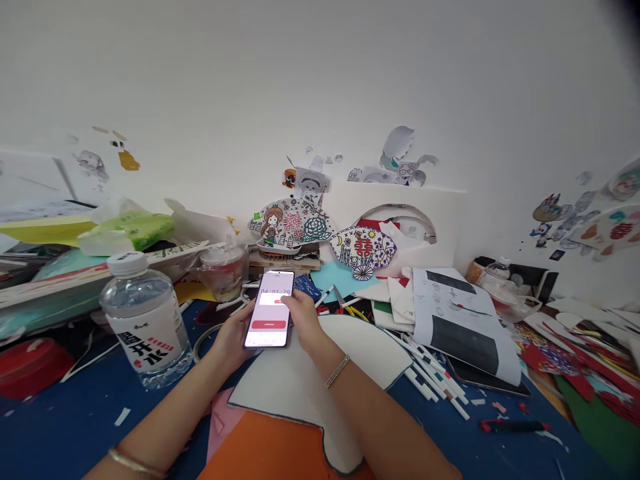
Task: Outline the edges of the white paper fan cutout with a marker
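My left hand [233,341] is closed around the left edge of a smartphone [267,333], whose lit screen shows a timer and a red button. On the phone's right side rests my right hand [303,319], its thumb over a small pop-up on the screen; its other fingers are hidden. Below the forearms lies a large white fan-shaped cutout [285,387] with a dark outline, partly on an orange sheet [265,447]. Two decorated paper fans stand behind the phone: a colourful one [295,227] and a smaller purple-edged one [363,252].
A water bottle [147,327] stands left of my hands, beside a red lid-like object [33,367]. Several white markers [435,373] lie to the right, near a printed sheet [465,327] and a dark red-tipped pen [515,426]. Coloured paper scraps [585,360] pile up at far right.
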{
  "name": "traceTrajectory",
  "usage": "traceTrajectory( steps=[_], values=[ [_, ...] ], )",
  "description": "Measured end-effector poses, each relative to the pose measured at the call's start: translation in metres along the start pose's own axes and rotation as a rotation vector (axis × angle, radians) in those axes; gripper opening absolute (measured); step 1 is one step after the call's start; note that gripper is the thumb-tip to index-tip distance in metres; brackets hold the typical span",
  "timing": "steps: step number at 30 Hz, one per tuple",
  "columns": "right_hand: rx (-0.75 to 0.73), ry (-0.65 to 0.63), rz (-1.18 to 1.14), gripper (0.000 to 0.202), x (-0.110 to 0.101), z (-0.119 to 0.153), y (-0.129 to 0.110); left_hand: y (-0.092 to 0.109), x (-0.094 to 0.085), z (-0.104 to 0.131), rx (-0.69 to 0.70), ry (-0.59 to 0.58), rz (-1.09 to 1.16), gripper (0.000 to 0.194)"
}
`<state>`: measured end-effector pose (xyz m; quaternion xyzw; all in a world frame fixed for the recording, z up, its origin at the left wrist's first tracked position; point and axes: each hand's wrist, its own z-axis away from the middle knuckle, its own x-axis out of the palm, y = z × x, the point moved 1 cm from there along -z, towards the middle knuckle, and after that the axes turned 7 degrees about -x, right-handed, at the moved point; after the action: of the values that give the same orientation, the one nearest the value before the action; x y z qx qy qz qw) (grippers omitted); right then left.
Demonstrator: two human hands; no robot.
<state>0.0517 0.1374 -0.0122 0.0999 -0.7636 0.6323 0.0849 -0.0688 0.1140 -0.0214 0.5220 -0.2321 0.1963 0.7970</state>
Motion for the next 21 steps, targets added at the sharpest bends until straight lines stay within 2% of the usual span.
traceTrajectory(
  steps=[7, 11, 13, 17, 19, 21],
  values=[
    [0.013, 0.011, 0.023, 0.009, -0.001, -0.003, 0.003, 0.000, 0.003, 0.002, 0.006, 0.045, -0.014, 0.026],
    [0.040, -0.057, 0.028, 0.010, -0.002, -0.005, 0.005, 0.000, 0.003, 0.001, 0.035, 0.049, -0.011, 0.019],
    [0.063, -0.128, 0.019, 0.023, -0.004, -0.006, 0.005, 0.001, 0.001, -0.001, 0.056, 0.056, -0.007, 0.016],
    [0.087, -0.291, -0.005, 0.069, -0.009, -0.007, 0.006, 0.003, -0.001, -0.004, 0.083, 0.079, 0.000, 0.017],
    [0.072, -0.334, -0.003, 0.079, -0.010, -0.007, 0.007, 0.003, -0.002, -0.005, 0.084, 0.081, -0.001, 0.017],
    [0.064, -0.344, 0.001, 0.079, -0.010, -0.007, 0.008, 0.003, -0.003, -0.005, 0.079, 0.084, -0.002, 0.017]
  ],
)
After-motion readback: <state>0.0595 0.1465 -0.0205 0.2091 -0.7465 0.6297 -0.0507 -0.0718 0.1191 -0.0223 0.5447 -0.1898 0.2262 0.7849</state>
